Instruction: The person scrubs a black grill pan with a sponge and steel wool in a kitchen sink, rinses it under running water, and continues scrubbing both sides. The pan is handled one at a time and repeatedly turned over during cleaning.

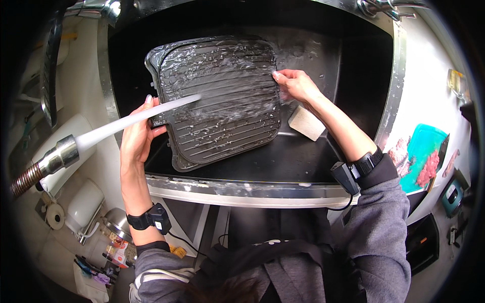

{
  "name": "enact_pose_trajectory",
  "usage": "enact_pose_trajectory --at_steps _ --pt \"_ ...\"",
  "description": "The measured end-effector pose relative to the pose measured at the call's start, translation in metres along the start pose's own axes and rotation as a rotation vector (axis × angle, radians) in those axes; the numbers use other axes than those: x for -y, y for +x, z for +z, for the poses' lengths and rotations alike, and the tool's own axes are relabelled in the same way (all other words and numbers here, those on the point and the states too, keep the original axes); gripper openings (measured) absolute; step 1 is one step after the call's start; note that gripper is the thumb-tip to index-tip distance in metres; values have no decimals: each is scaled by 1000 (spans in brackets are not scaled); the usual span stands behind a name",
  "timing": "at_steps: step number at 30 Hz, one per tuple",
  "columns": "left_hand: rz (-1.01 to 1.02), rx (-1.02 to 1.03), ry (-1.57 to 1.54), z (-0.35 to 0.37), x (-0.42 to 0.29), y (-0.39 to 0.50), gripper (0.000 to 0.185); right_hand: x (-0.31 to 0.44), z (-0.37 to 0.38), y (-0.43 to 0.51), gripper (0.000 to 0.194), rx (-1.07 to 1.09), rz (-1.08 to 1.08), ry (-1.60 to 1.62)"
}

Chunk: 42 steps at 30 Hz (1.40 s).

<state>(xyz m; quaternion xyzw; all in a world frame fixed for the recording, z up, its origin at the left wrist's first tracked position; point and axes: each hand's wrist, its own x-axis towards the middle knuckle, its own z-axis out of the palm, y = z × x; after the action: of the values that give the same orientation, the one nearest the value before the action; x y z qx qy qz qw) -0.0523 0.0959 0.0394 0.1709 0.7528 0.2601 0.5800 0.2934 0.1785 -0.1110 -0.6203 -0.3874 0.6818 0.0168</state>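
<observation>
A dark ribbed grill plate (223,132) is held tilted in the black sink (242,180), wet and dotted with white flecks. My left hand (141,130) grips its left side near the notch. At the right edge, my right hand (297,85) pinches the plate between thumb and fingers. A white water stream from a metal spray hose nozzle (60,155) strikes the middle of the plate and spreads to the right. Below my right forearm, a pale rectangular sponge (307,123) lies in the sink.
Right of the sink, a teal cutting board (420,151) bears ground meat (428,168). A chrome faucet (382,7) stands at the top right. A steel bowl (118,223) and packages are at the lower left. Each wrist wears a strapped device with a cable.
</observation>
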Motion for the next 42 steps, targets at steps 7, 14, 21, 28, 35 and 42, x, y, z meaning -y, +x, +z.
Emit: enact_pose_trajectory --at_steps 7,14,21,28,35,42 --pt "91 33 -74 2 6 -13 44 -1 1 7 36 24 -3 82" --pt "40 57 -66 30 25 2 41 -19 -36 3 37 20 8 184" --pt "69 57 80 51 36 17 40 23 -32 -24 37 -341 -192 -766" --pt "192 102 63 42 55 40 42 181 13 -60 28 -181 -1185 -320" --pt "269 -21 124 43 68 55 40 313 67 -46 31 -28 -774 -316" --pt "21 98 -163 46 74 83 60 66 -10 -77 31 -174 -585 -1238"
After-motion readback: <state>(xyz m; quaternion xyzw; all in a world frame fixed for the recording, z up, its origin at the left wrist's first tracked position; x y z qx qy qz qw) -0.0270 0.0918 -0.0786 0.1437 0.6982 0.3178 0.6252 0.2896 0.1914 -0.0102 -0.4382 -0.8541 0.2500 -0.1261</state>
